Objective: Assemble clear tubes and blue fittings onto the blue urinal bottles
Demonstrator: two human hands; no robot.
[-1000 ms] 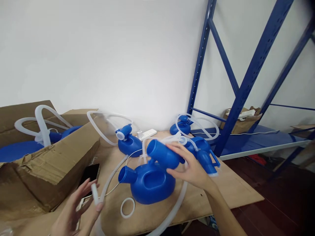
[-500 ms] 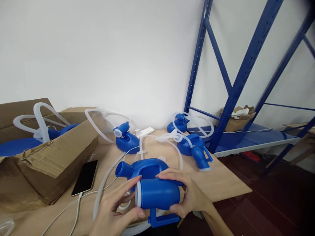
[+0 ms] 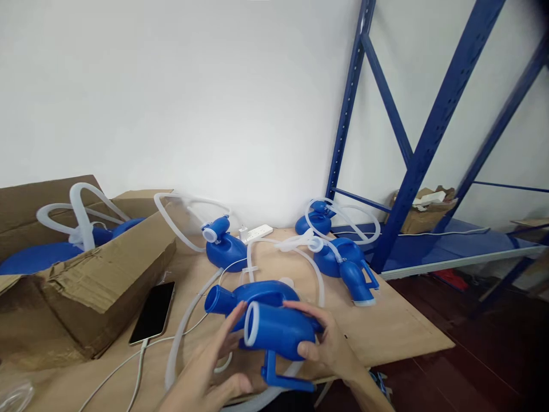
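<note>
My right hand (image 3: 330, 343) grips the rear end of a blue plastic urinal cup (image 3: 281, 329) with a white rim and a handle on its underside. The white-rimmed mouth faces left and a little toward me. My left hand (image 3: 206, 372) is open beside the mouth, thumb and fingers spread. Its fingertips are close to the rim; whether they touch it I cannot tell. Just behind the cup lies a blue urinal bottle (image 3: 270, 290) with a short open neck, partly hidden by the cup. A translucent hose (image 3: 180, 337) runs along the table to the left.
More blue bottles (image 3: 227, 252) with hoses stand at the back of the table. A cardboard box (image 3: 115, 286) with blue parts and hoses is on the left, a phone (image 3: 153, 312) on a cable beside it. A power strip (image 3: 259, 232) lies by the wall; blue shelving (image 3: 429, 131) stands right.
My left hand has let go of the cup's rim and opened away from it. The cup has turned so its mouth shows more. The view has shifted slightly.
</note>
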